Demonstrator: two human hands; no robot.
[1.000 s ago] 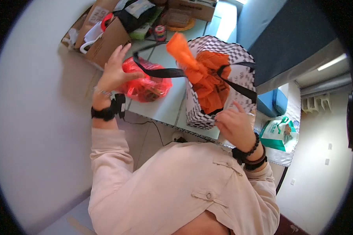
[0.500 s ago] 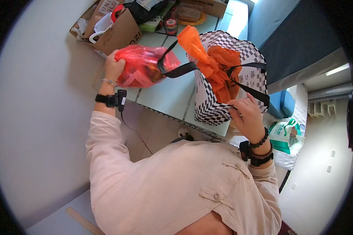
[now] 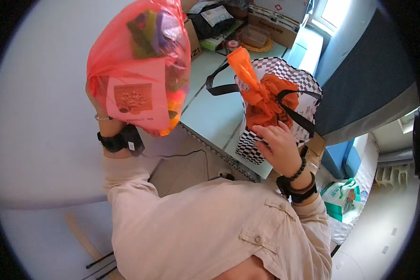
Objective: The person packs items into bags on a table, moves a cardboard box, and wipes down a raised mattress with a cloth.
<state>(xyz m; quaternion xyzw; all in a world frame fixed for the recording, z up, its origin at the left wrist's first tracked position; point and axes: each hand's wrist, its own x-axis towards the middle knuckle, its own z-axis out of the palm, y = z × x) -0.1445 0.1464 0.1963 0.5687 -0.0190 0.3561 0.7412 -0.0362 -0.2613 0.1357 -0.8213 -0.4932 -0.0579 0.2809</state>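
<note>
My left hand (image 3: 93, 96) is closed on a translucent red plastic bag (image 3: 175, 70), raised high at the left, and the bag hides most of its fingers. Colourful items and a sheet with a printed picture show through the plastic. On the table stands a black-and-white checkered tote bag (image 3: 251, 148) with black handles. A knotted orange plastic bag (image 3: 261, 95) sits inside it, its tied end sticking up. At the tote's near rim is my right hand (image 3: 281, 149), thumb outside and fingers over the edge beside the orange bag.
The pale table (image 3: 207, 116) has a braided edge. At its back are a cardboard box (image 3: 192, 39), a black bag (image 3: 207, 25), and a clear container (image 3: 255, 36) on a woven mat. A dark curtain (image 3: 359, 88) hangs right. A green-and-white bag (image 3: 343, 200) stands lower right.
My left hand has lifted the red bag up toward the camera, so it looks much larger and covers the box behind. My right hand stays at the tote's rim. The view has shifted slightly.
</note>
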